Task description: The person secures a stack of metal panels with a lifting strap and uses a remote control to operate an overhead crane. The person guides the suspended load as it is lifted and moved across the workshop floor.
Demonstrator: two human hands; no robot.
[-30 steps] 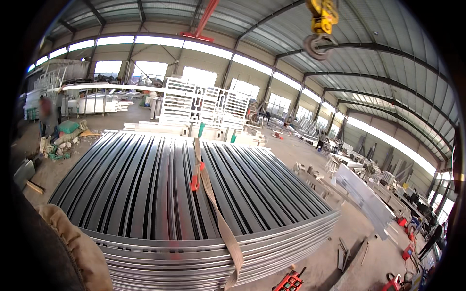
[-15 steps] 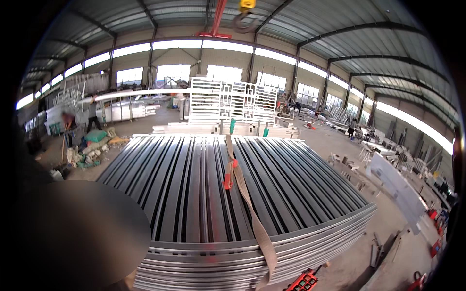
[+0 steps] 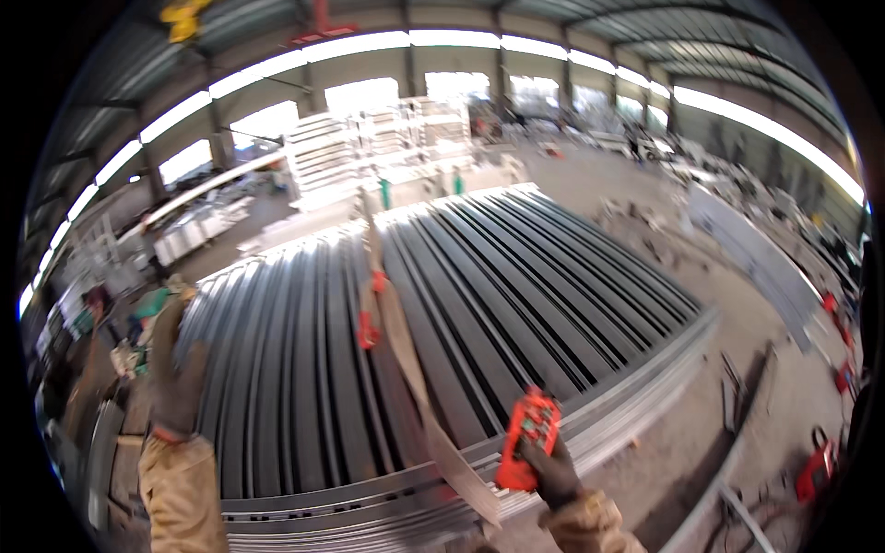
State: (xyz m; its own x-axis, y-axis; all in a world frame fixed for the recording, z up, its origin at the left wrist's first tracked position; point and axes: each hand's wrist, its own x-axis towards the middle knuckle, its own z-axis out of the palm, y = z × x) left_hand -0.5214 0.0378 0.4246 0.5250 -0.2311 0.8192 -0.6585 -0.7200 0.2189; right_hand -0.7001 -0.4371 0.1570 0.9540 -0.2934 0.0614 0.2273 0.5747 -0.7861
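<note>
A large stack of grey metal panels with long dark slots fills the middle of the view. Over it runs a tan lifting sling, with a red hook hanging along it on the panels. My right hand, in a dark glove, is wrapped round a red crane remote control above the stack's near edge. Raised at the stack's left side is my gloved left hand, blurred by motion, with fingers stretched upward and thumb apart; nothing shows in it.
A yellow crane hook block hangs at the upper left. White metal frames stand behind the stack. On the right are a leaning grey panel, a red case and metal lengths on the floor. A blurred person is at far left.
The view has swung, shifting the stack and crane block leftward. My right hand has come into view with the remote, raised from the lower edge. My left arm now shows where a dark blur was.
</note>
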